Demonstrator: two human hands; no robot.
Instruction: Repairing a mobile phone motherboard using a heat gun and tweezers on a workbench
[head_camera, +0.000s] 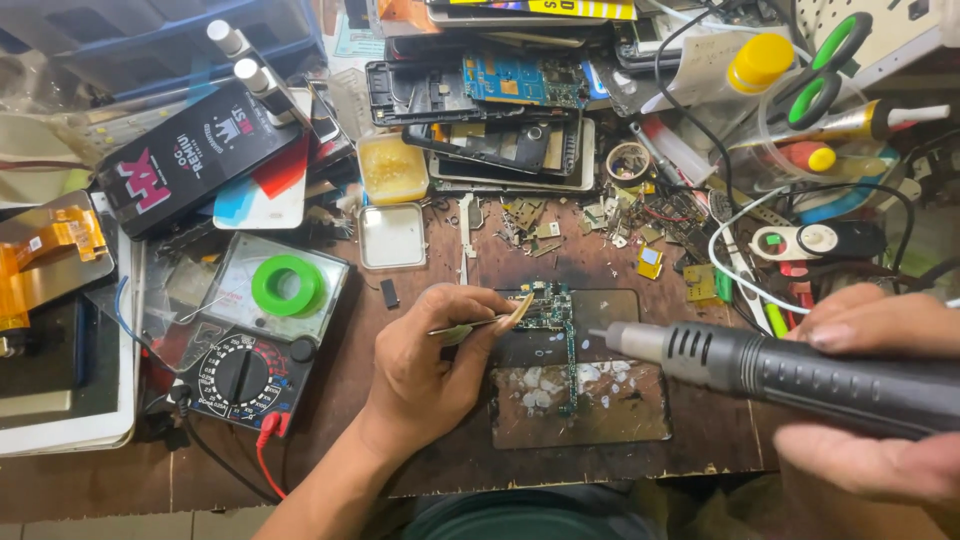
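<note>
My left hand (430, 365) grips metal tweezers (478, 324) whose tips reach a small green circuit board (548, 305) lying on a dark, scorched work mat (600, 415). My right hand (880, 400) is wrapped around a black hot-air gun handle (800, 372). Its metal nozzle (625, 338) points left at the board's right side, just apart from it. A thin strip of the board runs down the mat toward me.
An analog multimeter (250, 345) with a green tape roll (288, 285) lies at the left, beside phone screens and a tablet. Phone frames and boards pile up at the back. Green-handled scissors (825, 70), glue tubes, a flux tin (392, 236) and loose metal shields crowd the bench.
</note>
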